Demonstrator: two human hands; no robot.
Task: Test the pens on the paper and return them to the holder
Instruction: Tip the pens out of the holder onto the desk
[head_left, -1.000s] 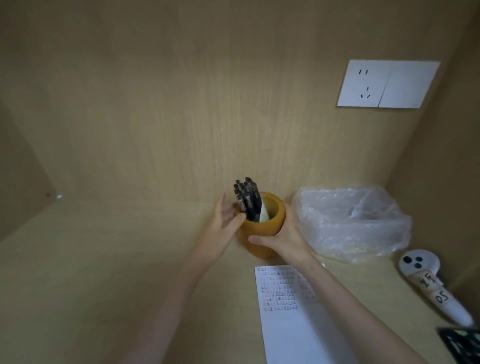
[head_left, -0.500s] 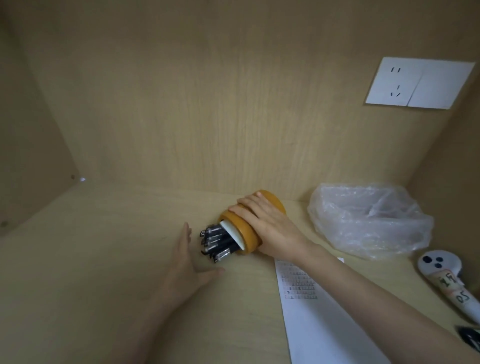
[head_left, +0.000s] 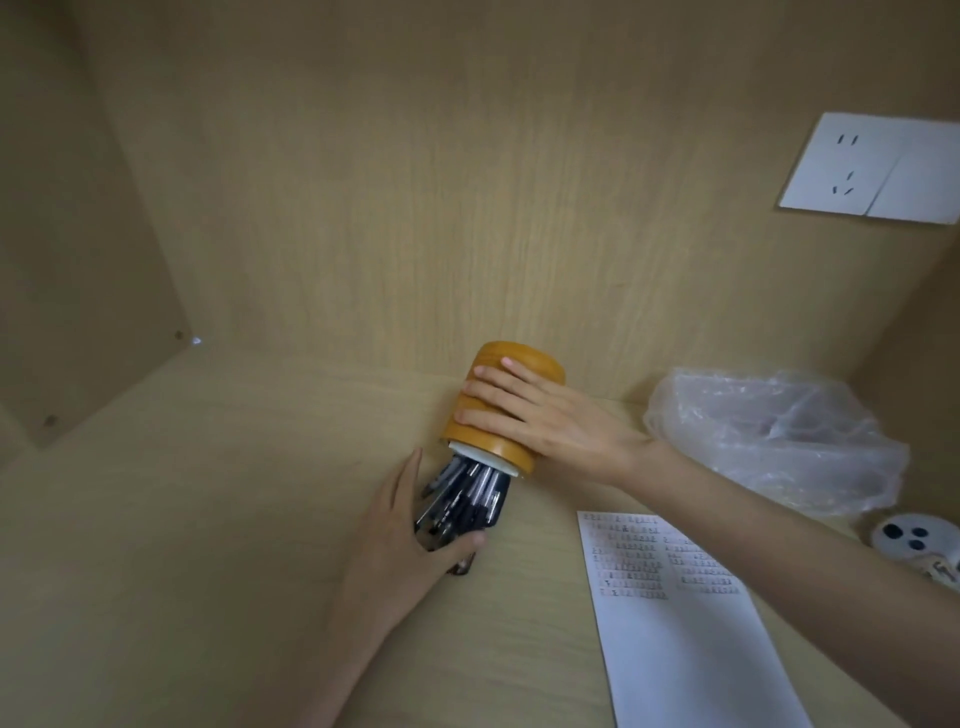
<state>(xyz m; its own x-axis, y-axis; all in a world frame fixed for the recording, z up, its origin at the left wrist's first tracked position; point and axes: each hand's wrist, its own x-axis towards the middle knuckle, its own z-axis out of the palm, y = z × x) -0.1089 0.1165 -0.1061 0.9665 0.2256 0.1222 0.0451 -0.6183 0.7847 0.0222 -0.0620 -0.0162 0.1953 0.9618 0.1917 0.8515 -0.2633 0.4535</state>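
Left hand (head_left: 402, 540), fingers straight and released, cups a bundle of dark pens (head_left: 470, 496) sliding onto the pale wooden worktop (head_left: 208, 519) from the tipped orange cylindrical holder (head_left: 498, 351). Right hand (head_left: 545, 423) grasps the holder. White printed paper (head_left: 675, 623) lies rightward.

Orange holder (head_left: 498, 410) with white rim, black pens (head_left: 467, 499), white paper (head_left: 685, 639).

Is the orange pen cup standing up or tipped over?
Tipped over. The right hand holds the cup mouth-down, and pens poke out against the left hand.
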